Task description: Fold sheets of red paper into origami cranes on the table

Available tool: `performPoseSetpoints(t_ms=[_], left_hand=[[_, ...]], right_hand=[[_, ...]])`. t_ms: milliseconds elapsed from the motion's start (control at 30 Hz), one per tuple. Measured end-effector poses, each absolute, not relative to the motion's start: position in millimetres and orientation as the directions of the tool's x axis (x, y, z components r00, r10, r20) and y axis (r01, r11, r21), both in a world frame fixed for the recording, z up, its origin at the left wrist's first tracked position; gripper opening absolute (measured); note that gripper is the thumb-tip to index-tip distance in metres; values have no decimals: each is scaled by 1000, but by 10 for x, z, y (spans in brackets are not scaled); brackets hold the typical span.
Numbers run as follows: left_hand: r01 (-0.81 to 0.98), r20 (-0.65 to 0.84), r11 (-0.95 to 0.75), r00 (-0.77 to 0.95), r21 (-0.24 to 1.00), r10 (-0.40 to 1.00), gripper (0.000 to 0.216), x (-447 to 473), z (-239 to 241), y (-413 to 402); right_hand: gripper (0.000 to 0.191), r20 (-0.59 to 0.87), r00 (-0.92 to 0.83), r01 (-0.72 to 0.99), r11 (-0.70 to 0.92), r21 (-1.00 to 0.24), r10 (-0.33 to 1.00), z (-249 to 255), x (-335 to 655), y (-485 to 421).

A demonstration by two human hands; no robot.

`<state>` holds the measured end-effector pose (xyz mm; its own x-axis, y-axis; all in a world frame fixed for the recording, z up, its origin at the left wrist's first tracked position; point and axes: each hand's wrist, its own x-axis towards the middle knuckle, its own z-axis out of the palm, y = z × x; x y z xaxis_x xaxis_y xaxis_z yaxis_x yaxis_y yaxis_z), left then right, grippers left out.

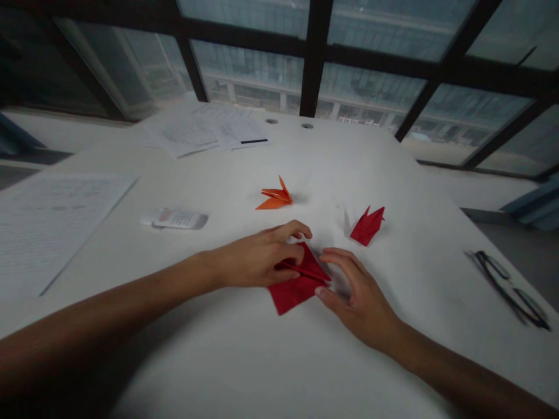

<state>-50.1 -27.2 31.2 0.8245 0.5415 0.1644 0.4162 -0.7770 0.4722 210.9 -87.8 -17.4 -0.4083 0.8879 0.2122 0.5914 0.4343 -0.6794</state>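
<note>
A partly folded piece of red origami paper point(301, 288) lies on the white table point(262, 361), with a raised fold running across its middle. My left hand point(273, 256) comes over it from the left, bent fingers closed on that fold, partly hiding the paper. At the paper's right corner is my right hand point(356, 297), its thumb and fingers spread apart and the thumb tip at the paper's edge. Beyond my hands stand an orange folded paper crane point(277, 198) and, farther right, a red folded paper crane point(368, 226).
A white tube point(174, 219) lies left of the orange crane. Printed sheets point(56, 221) cover the table's left side, and more papers point(205, 129) lie at the back. Black-framed glasses point(510, 291) rest near the right edge. Dark-framed windows point(318, 58) rise behind the table.
</note>
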Motion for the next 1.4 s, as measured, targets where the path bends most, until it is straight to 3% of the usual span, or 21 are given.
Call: performPoseSetpoints(t_ms=[133, 300, 467, 500, 567, 667, 767, 867, 1000, 1133, 1233, 1400], left_hand=[[388, 326, -849, 800, 360, 503, 14, -432, 305, -349], [404, 449, -897, 777, 181, 441, 12, -355, 306, -429], [426, 466, -895, 770, 136, 437, 7, -351, 265, -451], [428, 484, -890, 752, 158, 448, 10, -356, 249, -449], [423, 524, -877, 706, 229, 477, 39, -364, 217, -445], [401, 542, -861, 669, 314, 509, 73, -361, 177, -435], [374, 512, -864, 698, 336, 501, 71, -345, 149, -404], [397, 460, -859, 727, 323, 509, 63, -359, 148, -333], [438, 228, -814, 809, 382, 542, 60, -485, 256, -218], [419, 5, -729, 865, 542, 502, 74, -589, 431, -202], [423, 55, -702, 835, 573, 548, 58, -543, 443, -248], [453, 147, -779, 817, 433, 557, 69, -433, 218, -301]], right_hand=[[61, 188, -379, 568, 389, -725, 906, -161, 2098, -867], [36, 282, -334, 449, 415, -791, 899, -95, 2069, -838], [15, 511, -335, 406, 611, -680, 791, -50, 2077, -844], [14, 547, -340, 417, 644, -641, 765, -56, 2089, -850], [22, 630, -368, 444, 725, -527, 684, -76, 2124, -859], [32, 753, -451, 447, 851, -274, 479, -84, 2198, -858], [29, 744, -632, 365, 930, 40, 216, -30, 2248, -865], [21, 665, -738, 283, 947, 152, 113, 38, 2214, -887], [18, 509, -848, 229, 967, 109, 144, 44, 2114, -887], [29, 425, -873, 201, 971, -130, 238, -36, 2117, -863], [42, 429, -863, 172, 953, -248, 267, -98, 2163, -874], [40, 622, -653, 307, 902, -303, 431, -145, 2197, -879]])
